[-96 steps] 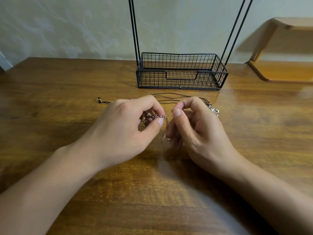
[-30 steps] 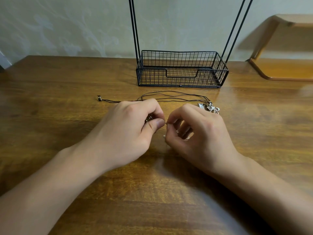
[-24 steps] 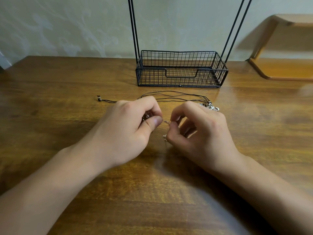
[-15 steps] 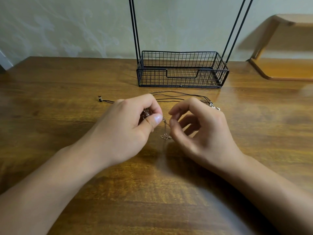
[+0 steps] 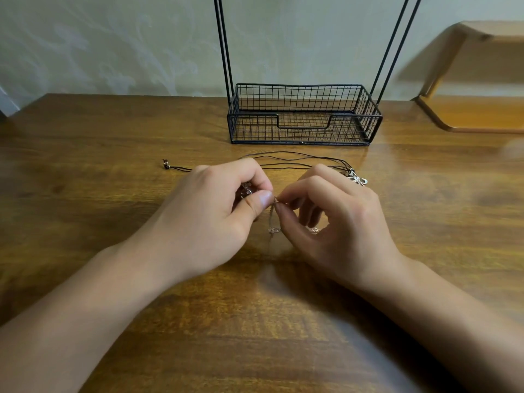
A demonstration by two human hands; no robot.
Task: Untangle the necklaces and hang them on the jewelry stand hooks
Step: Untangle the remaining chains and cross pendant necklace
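Still untangling, nothing hung yet. Left hand (image 5: 209,211) is pinching a thin chain (image 5: 272,219) w/ thumb & forefinger; right hand (image 5: 334,222) is pinching the same chain just beside it. Black cord necklace (image 5: 295,159) is lying behind both hands, toward the table's (image 5: 85,143) far edge, near the jewelry stand (image 5: 303,114) at back. Next, prob: tease strands apart gently, no yanking.
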